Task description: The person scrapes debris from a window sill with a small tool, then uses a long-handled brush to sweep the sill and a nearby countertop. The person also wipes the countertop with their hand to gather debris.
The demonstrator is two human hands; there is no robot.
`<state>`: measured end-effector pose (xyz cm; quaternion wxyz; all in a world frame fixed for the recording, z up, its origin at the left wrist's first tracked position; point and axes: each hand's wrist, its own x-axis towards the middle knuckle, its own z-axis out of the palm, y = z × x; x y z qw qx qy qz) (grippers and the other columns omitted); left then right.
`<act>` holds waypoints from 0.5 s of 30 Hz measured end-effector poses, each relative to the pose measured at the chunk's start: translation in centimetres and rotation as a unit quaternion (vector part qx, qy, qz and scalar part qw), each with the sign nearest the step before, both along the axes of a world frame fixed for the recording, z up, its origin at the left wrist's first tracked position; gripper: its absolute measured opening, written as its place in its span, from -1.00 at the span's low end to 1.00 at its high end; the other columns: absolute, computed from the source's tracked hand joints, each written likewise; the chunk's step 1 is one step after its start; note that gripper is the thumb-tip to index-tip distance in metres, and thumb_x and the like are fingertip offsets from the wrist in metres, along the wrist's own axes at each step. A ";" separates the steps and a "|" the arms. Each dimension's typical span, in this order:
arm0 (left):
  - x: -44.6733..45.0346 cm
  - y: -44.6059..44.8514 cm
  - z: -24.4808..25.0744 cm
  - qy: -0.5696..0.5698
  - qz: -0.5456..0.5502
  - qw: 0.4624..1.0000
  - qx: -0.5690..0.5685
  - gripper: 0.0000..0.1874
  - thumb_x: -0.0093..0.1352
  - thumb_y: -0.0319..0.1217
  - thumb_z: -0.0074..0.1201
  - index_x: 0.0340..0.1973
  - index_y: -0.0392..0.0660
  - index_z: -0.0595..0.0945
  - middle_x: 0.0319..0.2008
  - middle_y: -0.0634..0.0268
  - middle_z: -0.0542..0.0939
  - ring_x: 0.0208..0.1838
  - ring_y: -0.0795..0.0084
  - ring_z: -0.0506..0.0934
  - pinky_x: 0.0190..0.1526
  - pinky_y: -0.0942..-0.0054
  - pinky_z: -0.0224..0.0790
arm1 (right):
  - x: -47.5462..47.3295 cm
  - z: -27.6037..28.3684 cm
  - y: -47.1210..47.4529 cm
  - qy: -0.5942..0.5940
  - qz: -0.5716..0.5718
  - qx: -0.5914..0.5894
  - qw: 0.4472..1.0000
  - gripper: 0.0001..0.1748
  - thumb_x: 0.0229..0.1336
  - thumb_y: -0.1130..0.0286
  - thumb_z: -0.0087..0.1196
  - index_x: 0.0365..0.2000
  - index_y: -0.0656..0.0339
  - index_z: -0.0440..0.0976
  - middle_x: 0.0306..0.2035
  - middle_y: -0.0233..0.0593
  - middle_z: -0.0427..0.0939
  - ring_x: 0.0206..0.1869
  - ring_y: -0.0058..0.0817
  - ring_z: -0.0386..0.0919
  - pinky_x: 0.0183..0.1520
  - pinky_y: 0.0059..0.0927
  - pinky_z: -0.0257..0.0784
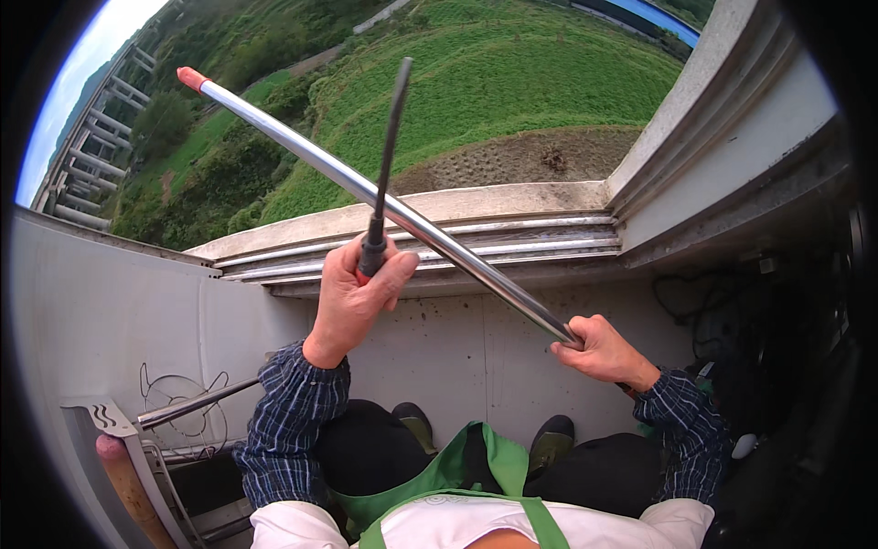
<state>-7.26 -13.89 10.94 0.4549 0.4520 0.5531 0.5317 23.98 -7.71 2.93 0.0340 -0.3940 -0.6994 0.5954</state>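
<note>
My left hand [360, 295] is closed around the red and dark grip of a thin dark rod [389, 151], which points upward and looks like a long screwdriver or similar tool; its exact kind is unclear. My right hand [603, 350] grips the lower right end of a shiny metal pole [309, 154]. From there the pole slants up to the left, out over the windowsill, and ends in a red cap [192, 79]. In the picture the rod crosses the pole, with the rod in front; whether they touch cannot be told.
An open window with metal sliding tracks [439, 257] lies ahead, with green slopes outside. At lower left are a wire rack [184, 415], another metal tube [199, 403] and a wooden rolling pin or handle [130, 487]. Dark clutter with a cable [675, 302] stands at right.
</note>
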 end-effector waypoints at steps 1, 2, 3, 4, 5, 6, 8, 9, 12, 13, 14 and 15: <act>-0.7 -0.2 -0.5 -0.013 0.023 0.999 0.018 -0.76 0.46 -0.43 0.10 -0.47 -0.10 0.44 -0.71 0.50 0.37 -0.70 0.71 0.30 -0.64 0.70 0.07 | -0.2 1.8 0.8 0.006 -0.014 0.009 1.000 -0.57 0.18 0.38 0.18 -0.64 0.34 0.22 -0.76 -0.35 0.22 -0.64 -0.74 0.15 -0.64 -0.40 0.09; -0.9 -0.2 -0.4 -0.037 0.037 0.998 0.032 -0.75 0.50 -0.40 0.05 -0.46 -0.09 0.41 -0.70 0.45 0.37 -0.68 0.67 0.32 -0.62 0.68 0.10 | -0.4 3.1 1.3 0.036 -0.029 0.037 0.998 -0.58 0.19 0.40 0.17 -0.64 0.34 0.22 -0.76 -0.34 0.22 -0.64 -0.74 0.15 -0.64 -0.40 0.09; -1.1 -0.1 -0.6 -0.094 0.045 0.993 0.048 -0.76 0.52 -0.37 -0.01 -0.43 -0.10 0.42 -0.63 0.38 0.41 -0.62 0.61 0.37 -0.57 0.63 0.20 | -0.9 4.9 1.6 0.046 -0.038 0.045 0.997 -0.60 0.21 0.41 0.16 -0.62 0.34 0.23 -0.76 -0.32 0.24 -0.63 -0.76 0.18 -0.64 -0.39 0.13; -1.0 0.2 -0.9 -0.133 0.072 0.986 0.066 -0.77 0.52 -0.36 -0.02 -0.42 -0.10 0.42 -0.59 0.35 0.44 -0.58 0.58 0.40 -0.54 0.60 0.24 | -1.5 6.3 1.8 0.059 -0.033 0.083 0.994 -0.64 0.21 0.43 0.15 -0.60 0.36 0.26 -0.76 -0.26 0.27 -0.66 -0.68 0.23 -0.63 -0.36 0.18; -0.9 0.5 -1.2 -0.172 0.101 0.976 0.083 -0.77 0.52 -0.35 -0.04 -0.41 -0.10 0.42 -0.54 0.32 0.46 -0.54 0.55 0.43 -0.52 0.58 0.29 | -2.2 7.5 1.9 0.071 -0.026 0.121 0.990 -0.67 0.20 0.44 0.13 -0.58 0.38 0.28 -0.76 -0.20 0.30 -0.69 -0.60 0.28 -0.61 -0.33 0.22; -1.0 0.8 -1.7 -0.196 0.103 0.972 0.072 -0.82 0.53 -0.34 -0.08 -0.27 -0.17 0.50 -0.47 0.29 0.50 -0.47 0.48 0.50 -0.45 0.55 0.38 | -3.1 8.2 1.9 0.093 -0.021 0.174 0.980 -0.66 0.21 0.43 0.14 -0.58 0.38 0.30 -0.75 -0.20 0.31 -0.69 -0.59 0.26 -0.61 -0.34 0.22; -0.5 1.4 -1.1 -0.263 0.063 0.961 0.058 -0.63 0.54 -0.35 -0.21 0.19 -0.25 0.37 -0.11 0.05 0.57 -0.02 0.19 0.58 0.02 0.28 0.51 | -5.3 9.7 1.8 0.138 -0.007 0.280 0.950 -0.66 0.22 0.42 0.16 -0.59 0.39 0.34 -0.72 -0.20 0.31 -0.68 -0.57 0.24 -0.60 -0.35 0.22; 0.7 1.8 -0.1 -0.308 0.059 0.948 0.056 -0.53 0.54 -0.35 -0.25 0.32 -0.26 0.26 0.05 -0.06 0.55 0.17 0.09 0.54 0.22 0.15 0.47 | -6.5 10.8 1.7 0.120 -0.013 0.259 0.958 -0.70 0.22 0.41 0.16 -0.53 0.42 0.38 -0.66 -0.05 0.38 -0.66 -0.32 0.35 -0.54 -0.27 0.27; 2.3 2.9 1.5 -0.387 -0.065 0.914 0.101 -0.42 0.57 -0.18 -0.28 0.43 -0.15 0.09 0.27 -0.18 0.39 0.39 -0.02 0.33 0.40 0.01 0.24 | -10.0 10.9 2.3 0.188 0.000 0.373 0.908 -0.72 0.22 0.38 0.17 -0.45 0.42 0.41 -0.62 0.01 0.43 -0.61 -0.11 0.42 -0.51 -0.19 0.30; 2.6 3.1 2.1 -0.410 -0.079 0.901 0.116 -0.41 0.59 -0.14 -0.30 0.44 -0.10 0.08 0.26 -0.16 0.40 0.39 -0.03 0.34 0.40 0.01 0.24 | -11.4 10.7 2.8 0.211 -0.001 0.389 0.897 -0.72 0.22 0.38 0.17 -0.44 0.42 0.40 -0.61 0.03 0.44 -0.60 -0.08 0.44 -0.50 -0.18 0.31; 2.6 3.6 2.8 -0.434 -0.116 0.883 0.138 -0.40 0.59 -0.06 -0.30 0.45 -0.03 0.10 0.24 -0.13 0.43 0.38 -0.02 0.35 0.40 0.02 0.24 | -12.3 10.9 3.3 0.234 -0.001 0.404 0.884 -0.72 0.22 0.37 0.17 -0.44 0.41 0.40 -0.60 0.05 0.45 -0.58 -0.06 0.45 -0.48 -0.18 0.33; 2.0 4.0 3.0 -0.512 -0.124 0.834 0.164 -0.45 0.59 -0.06 -0.30 0.41 -0.01 0.18 0.05 -0.06 0.54 0.23 0.04 0.48 0.39 0.05 0.27 | -13.4 11.9 3.4 0.220 0.011 0.388 0.895 -0.73 0.21 0.38 0.16 -0.43 0.42 0.40 -0.57 0.10 0.47 -0.53 -0.01 0.49 -0.45 -0.15 0.36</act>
